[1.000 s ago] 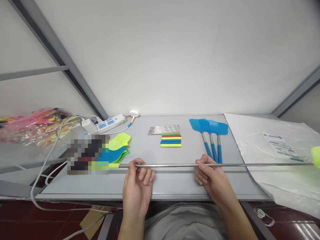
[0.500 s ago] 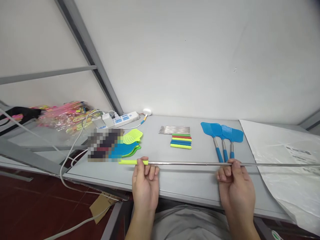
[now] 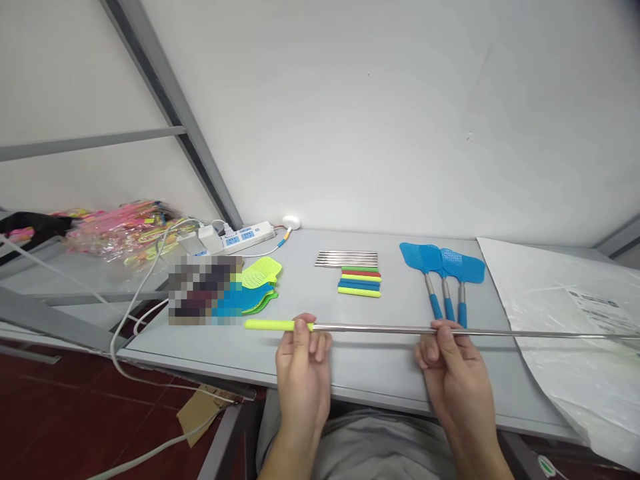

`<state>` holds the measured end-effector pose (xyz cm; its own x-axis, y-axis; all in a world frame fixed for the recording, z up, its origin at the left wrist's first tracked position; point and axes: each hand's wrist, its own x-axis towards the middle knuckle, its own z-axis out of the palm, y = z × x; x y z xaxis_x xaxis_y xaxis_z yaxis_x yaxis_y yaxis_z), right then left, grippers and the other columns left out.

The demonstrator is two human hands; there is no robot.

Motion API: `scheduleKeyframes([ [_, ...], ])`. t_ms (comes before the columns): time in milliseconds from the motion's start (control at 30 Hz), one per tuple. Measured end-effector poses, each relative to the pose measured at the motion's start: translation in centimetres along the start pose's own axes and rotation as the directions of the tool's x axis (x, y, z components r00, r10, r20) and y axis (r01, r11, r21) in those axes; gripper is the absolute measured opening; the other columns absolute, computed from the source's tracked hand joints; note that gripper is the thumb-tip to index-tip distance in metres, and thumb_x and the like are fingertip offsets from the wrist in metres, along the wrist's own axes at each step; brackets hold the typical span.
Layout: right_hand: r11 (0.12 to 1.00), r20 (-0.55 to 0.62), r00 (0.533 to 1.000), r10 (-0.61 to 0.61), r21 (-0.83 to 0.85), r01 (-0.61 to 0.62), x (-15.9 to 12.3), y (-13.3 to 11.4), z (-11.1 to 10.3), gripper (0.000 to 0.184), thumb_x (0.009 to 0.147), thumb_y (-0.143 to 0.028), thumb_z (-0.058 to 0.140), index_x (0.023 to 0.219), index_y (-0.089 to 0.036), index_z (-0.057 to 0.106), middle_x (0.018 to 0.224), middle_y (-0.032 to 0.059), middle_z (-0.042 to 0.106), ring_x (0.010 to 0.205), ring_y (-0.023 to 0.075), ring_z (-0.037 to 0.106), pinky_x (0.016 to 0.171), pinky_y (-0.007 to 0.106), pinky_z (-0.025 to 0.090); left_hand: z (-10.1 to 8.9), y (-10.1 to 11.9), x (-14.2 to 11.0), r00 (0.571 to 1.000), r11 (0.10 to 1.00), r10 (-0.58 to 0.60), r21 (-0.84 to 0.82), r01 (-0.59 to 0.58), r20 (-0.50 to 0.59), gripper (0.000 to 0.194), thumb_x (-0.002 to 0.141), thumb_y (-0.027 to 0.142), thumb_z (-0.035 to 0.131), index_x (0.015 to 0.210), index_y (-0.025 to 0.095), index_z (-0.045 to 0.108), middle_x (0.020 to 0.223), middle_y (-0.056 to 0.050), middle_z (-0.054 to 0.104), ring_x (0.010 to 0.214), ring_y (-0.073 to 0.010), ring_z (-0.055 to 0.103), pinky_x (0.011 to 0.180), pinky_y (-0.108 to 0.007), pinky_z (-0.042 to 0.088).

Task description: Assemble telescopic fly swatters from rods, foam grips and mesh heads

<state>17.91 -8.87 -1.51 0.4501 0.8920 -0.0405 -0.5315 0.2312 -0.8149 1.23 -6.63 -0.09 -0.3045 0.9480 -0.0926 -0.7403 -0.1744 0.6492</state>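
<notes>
A long telescopic rod (image 3: 373,328) with a yellow-green grip (image 3: 267,325) lies level across both my hands, above the front of the table. My left hand (image 3: 303,367) is closed on the grip near where it meets the metal. Farther right, my right hand (image 3: 453,367) pinches the metal part between thumb and fingers. The rod's far end runs out of view on the right. Just beyond my right hand rest three blue fly swatters (image 3: 443,263) with metal necks and blue handles.
Several metal rods (image 3: 346,259) and several coloured grips (image 3: 359,283) lie mid-table. Yellow, blue and green swatter heads (image 3: 263,273) are stacked left, beside a blurred patch. Behind them is a power strip (image 3: 247,237) with cables. White plastic sheeting (image 3: 565,320) covers the right side.
My right hand has slid left along the rod, and my left hand has shifted slightly right with the grip. The hands are closer together.
</notes>
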Motion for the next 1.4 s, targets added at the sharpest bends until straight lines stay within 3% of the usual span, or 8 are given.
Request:
scheduleKeyframes([
  [100, 0.999, 0.015, 1.0, 0.026, -0.032, -0.025, 0.1, 0.0, -0.1, 0.02, 0.083, -0.037, 0.071, 0.093, -0.02, 0.066, 0.06, -0.0039, 0.047, 0.056, 0.0094, 0.043, 0.051, 0.023, 0.036, -0.9, 1.1, 1.1, 0.999, 0.999, 0.0, -0.047, -0.002, -0.035, 0.022, 0.085, 0.037, 0.07, 0.09, 0.016, 0.065, 0.057, 0.008, 0.035, 0.048, -0.0032, 0.033, 0.055, -0.018, 0.039],
  [233, 0.992, -0.151, 0.986, -0.063, 0.098, 0.078, 0.6, -0.9, -0.1, 0.02, 0.088, -0.041, 0.063, 0.086, -0.022, 0.061, 0.06, -0.006, 0.039, 0.053, 0.0085, 0.036, 0.049, 0.021, 0.035, -1.6, 1.9, 2.2, 0.997, 0.98, -0.057, -0.194, 0.047, -0.043, 0.016, 0.089, 0.033, 0.066, 0.088, 0.017, 0.061, 0.058, 0.009, 0.034, 0.044, -0.003, 0.03, 0.049, -0.019, 0.036],
  [367, 0.978, -0.251, 0.961, -0.119, 0.141, 0.157, 0.9, -1.5, -0.2, 0.02, 0.09, -0.041, 0.061, 0.085, -0.022, 0.059, 0.061, -0.0068, 0.033, 0.052, 0.0087, 0.031, 0.048, 0.02, 0.033, -1.6, 2.0, 2.6, 0.998, 0.976, -0.03, -0.217, 0.016, -0.061, 0.015, 0.089, 0.033, 0.066, 0.089, 0.018, 0.06, 0.058, 0.009, 0.035, 0.043, -0.0031, 0.031, 0.048, -0.018, 0.036],
  [567, 0.989, -0.178, 0.98, -0.093, 0.094, 0.111, 0.1, -0.6, 0.1, 0.021, 0.089, -0.04, 0.064, 0.083, -0.02, 0.064, 0.059, -0.0066, 0.035, 0.054, 0.0075, 0.034, 0.051, 0.021, 0.034, -0.8, 1.2, 2.0, 0.995, 0.989, 0.035, -0.138, -0.048, -0.096, 0.021, 0.089, 0.038, 0.066, 0.087, 0.018, 0.06, 0.055, 0.01, 0.031, 0.043, -0.0035, 0.028, 0.049, -0.018, 0.037],
  [833, 0.997, -0.053, 0.998, 0.034, 0.075, -0.03, 0.1, 0.0, 0.1, 0.025, 0.085, -0.041, 0.068, 0.098, -0.019, 0.068, 0.057, -0.0065, 0.037, 0.052, 0.0069, 0.034, 0.049, 0.021, 0.032, -0.5, 0.9, 1.9, 0.997, 0.983, -0.036, -0.183, 0.022, -0.073, 0.017, 0.093, 0.033, 0.06, 0.088, 0.016, 0.06, 0.055, 0.009, 0.032, 0.044, -0.0036, 0.029, 0.049, -0.018, 0.037],
  [1167, 0.925, -0.33, 0.926, -0.183, 0.26, 0.276, 2.0, -3.1, -1.7, 0.018, 0.093, -0.035, 0.057, 0.084, -0.02, 0.06, 0.057, -0.0075, 0.031, 0.05, 0.008, 0.026, 0.045, 0.019, 0.029, -0.9, 1.4, 2.5, 0.99, 0.966, -0.003, -0.257, -0.032, -0.138, 0.022, 0.098, 0.032, 0.05, 0.088, 0.015, 0.059, 0.056, 0.009, 0.033, 0.043, -0.0047, 0.029, 0.046, -0.018, 0.037],
  [1300, 0.943, -0.302, 0.933, -0.195, 0.202, 0.263, 1.4, -2.8, -1.3, 0.018, 0.093, -0.033, 0.059, 0.084, -0.018, 0.062, 0.054, -0.0079, 0.03, 0.05, 0.0077, 0.025, 0.047, 0.02, 0.03, -0.9, 1.3, 2.7, 0.991, 0.968, 0.023, -0.244, -0.056, -0.134, 0.024, 0.097, 0.035, 0.052, 0.085, 0.016, 0.057, 0.055, 0.009, 0.031, 0.042, -0.005, 0.027, 0.046, -0.018, 0.037],
  [1400, 0.975, -0.217, 0.968, -0.122, 0.154, 0.158, 0.4, -1.5, -0.6, 0.02, 0.092, -0.035, 0.06, 0.087, -0.017, 0.065, 0.051, -0.0093, 0.027, 0.048, 0.0065, 0.023, 0.046, 0.02, 0.029, -0.7, 1.3, 2.6, 0.99, 0.976, 0.036, -0.207, -0.064, -0.134, 0.025, 0.096, 0.037, 0.054, 0.083, 0.015, 0.057, 0.053, 0.009, 0.03, 0.042, -0.0048, 0.024, 0.045, -0.017, 0.036],
])
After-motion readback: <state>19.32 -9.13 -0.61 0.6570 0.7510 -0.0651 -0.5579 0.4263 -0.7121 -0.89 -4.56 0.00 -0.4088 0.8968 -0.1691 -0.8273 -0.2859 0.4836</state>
